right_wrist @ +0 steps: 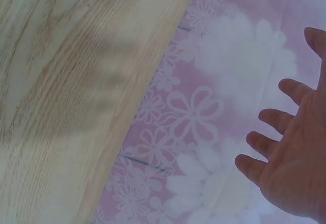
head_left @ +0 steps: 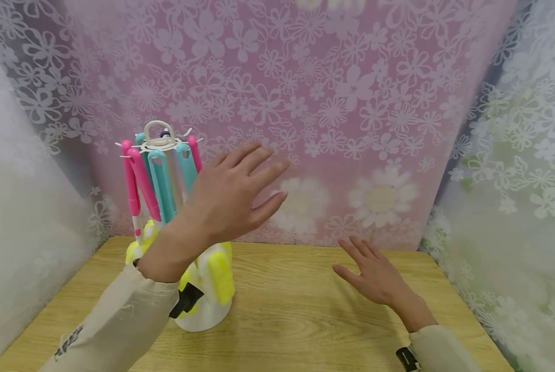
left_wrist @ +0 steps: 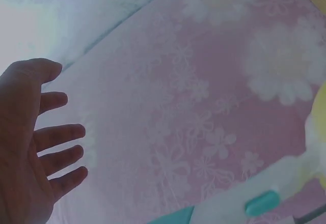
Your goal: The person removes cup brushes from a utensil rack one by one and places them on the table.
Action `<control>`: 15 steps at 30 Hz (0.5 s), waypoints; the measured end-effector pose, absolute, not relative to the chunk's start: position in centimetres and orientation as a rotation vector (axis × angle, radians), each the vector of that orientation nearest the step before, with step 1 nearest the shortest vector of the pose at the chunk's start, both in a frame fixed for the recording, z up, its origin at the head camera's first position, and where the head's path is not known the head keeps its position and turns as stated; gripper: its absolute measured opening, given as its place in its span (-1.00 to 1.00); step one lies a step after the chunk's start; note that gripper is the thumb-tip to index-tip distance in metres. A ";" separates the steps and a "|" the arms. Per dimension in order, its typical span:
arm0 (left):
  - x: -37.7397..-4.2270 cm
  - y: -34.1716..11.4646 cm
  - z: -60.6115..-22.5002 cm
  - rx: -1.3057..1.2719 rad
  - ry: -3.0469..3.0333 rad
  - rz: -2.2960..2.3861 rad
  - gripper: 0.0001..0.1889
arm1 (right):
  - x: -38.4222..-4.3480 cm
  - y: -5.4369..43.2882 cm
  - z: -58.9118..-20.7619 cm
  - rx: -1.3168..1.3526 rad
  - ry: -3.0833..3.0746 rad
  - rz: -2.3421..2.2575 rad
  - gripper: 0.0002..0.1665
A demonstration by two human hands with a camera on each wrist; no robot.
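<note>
On the left of the table stands a white round rack [head_left: 203, 321] with a loop on top. From its hooks hang several sponge brushes with pink handles [head_left: 143, 183] and teal handles [head_left: 163, 186], their yellow and white sponge heads [head_left: 221, 276] low down. My left hand [head_left: 228, 194] is raised in front of the rack, fingers spread and holding nothing; it hides part of the brushes. The left wrist view catches a white and teal brush handle [left_wrist: 224, 207] below that hand. Over the right side of the table, my right hand [head_left: 381, 276] hovers with extended fingers, also holding nothing.
The wooden table [head_left: 287, 310] runs back to a pink flowered curtain [head_left: 305, 103]. Pale flowered sheets close in the left side [head_left: 26, 181] and the right side [head_left: 528, 232]. A dark strap piece [head_left: 186, 300] sits at the left wrist.
</note>
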State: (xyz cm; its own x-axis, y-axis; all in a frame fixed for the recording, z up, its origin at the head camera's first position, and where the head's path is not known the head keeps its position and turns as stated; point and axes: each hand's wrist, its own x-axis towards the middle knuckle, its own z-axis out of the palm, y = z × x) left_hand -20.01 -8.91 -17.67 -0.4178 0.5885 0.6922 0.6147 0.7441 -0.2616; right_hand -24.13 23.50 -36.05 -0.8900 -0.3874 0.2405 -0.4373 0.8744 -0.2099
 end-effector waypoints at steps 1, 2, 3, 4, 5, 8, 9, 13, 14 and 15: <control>-20.1 -9.2 -17.4 -0.887 -2.095 -0.022 -0.52 | -24.2 23.4 -36.1 0.636 -2.855 0.386 -0.14; -20.2 -9.4 -17.1 -0.873 -2.069 -0.011 -0.53 | -24.2 23.3 -36.2 0.639 -2.855 0.391 -0.14; -20.2 -9.7 -16.8 -0.857 -2.043 0.003 -0.54 | -24.2 23.2 -36.2 0.642 -2.855 0.393 -0.14; -20.2 -10.0 -16.5 -0.839 -2.021 0.011 -0.55 | -24.3 23.1 -36.3 0.645 -2.856 0.398 -0.15; -20.2 -10.2 -16.2 -0.819 -2.010 0.016 -0.56 | -24.3 23.1 -36.4 0.648 -2.855 0.402 -0.15; -20.0 -11.2 -15.4 -0.749 -2.008 0.012 -0.56 | -24.4 22.9 -36.6 0.653 -2.859 0.405 -0.15; -20.0 -11.5 -15.2 -0.718 -2.019 0.006 -0.55 | -24.4 22.9 -36.6 0.652 -2.861 0.407 -0.15; -19.7 -13.1 -14.5 -0.547 -2.128 -0.054 -0.50 | -24.4 22.8 -36.7 0.650 -2.870 0.422 -0.14; -19.7 -13.5 -14.4 -0.497 -2.173 -0.072 -0.49 | -24.4 22.8 -36.7 0.649 -2.872 0.426 -0.14; -19.6 -13.8 -14.3 -0.447 -2.218 -0.084 -0.47 | -24.4 22.8 -36.7 0.649 -2.873 0.431 -0.14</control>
State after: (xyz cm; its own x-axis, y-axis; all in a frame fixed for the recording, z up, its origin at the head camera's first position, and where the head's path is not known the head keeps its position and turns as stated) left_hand -19.60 -13.79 -14.30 -0.5750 0.2884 0.7657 0.3453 0.9339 -0.0925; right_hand -24.44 22.77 -36.73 -0.8922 -0.3940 0.2207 -0.4414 0.8640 -0.2422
